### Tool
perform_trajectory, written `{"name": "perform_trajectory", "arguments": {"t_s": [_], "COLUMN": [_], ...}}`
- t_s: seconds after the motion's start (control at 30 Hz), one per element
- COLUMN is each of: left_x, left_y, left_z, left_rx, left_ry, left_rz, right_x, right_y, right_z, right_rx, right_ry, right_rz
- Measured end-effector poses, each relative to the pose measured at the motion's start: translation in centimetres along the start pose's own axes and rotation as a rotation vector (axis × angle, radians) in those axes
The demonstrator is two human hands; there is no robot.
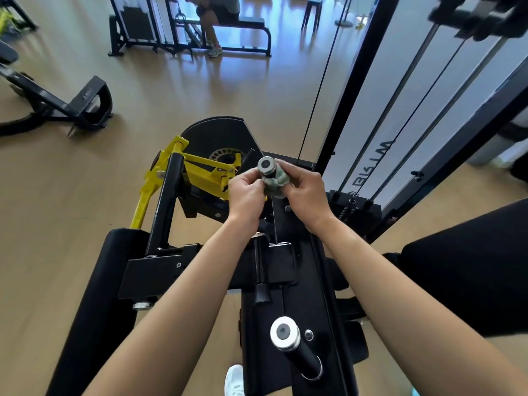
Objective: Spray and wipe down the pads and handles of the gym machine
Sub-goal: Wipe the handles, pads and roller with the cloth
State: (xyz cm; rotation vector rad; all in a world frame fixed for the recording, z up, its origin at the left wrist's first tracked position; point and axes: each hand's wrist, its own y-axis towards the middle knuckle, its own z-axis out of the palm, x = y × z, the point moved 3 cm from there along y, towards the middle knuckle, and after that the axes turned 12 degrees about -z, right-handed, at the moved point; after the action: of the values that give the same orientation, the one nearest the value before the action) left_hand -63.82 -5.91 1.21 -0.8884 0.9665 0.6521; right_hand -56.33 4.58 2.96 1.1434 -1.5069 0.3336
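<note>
Our left hand (247,192) & right hand (307,192) both curl fingers tight round a green cloth (275,182), wrapped on the upper handle (266,166) just below its end. Yellow lever (200,170) is to the left. Second handle (288,338) is nearer us, untouched.

Light wood-look floor (85,195), glossy. Standing on it: black gym machine (300,264) in the foreground, black bench (251,22) at the far end, another machine's black base (88,101) on the left.
</note>
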Motion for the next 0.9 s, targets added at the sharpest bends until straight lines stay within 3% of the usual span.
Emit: {"name": "perform_trajectory", "arguments": {"t_s": [0.2, 0.43, 0.57, 0.67, 0.9], "left_x": [-2.8, -5.1, -4.9, -3.6, 2.7], "left_y": [-6.3, -11.5, -15.4, -18.8, -23.1], "left_z": [-1.5, 0.2, 2.4, 5.2, 9.4], "left_rx": [0.015, 0.204, 0.227, 0.143, -0.008], "left_ry": [-0.017, 0.574, 0.893, 1.022, 1.035], "left_rz": [0.118, 0.305, 0.388, 0.438, 0.342], "right_x": [3.7, 2.9, 1.4, 0.6, -1.8], "right_y": [-2.7, -9.4, -13.5, -15.7, -20.3], "right_z": [-0.7, -4.9, -8.4, -11.8, -16.9], "right_rx": [-0.085, -0.188, -0.178, -0.122, 0.094], "right_ry": [0.263, 0.720, 0.692, 0.548, 0.383], "right_rz": [-0.039, 0.154, 0.216, 0.164, 0.141]}}
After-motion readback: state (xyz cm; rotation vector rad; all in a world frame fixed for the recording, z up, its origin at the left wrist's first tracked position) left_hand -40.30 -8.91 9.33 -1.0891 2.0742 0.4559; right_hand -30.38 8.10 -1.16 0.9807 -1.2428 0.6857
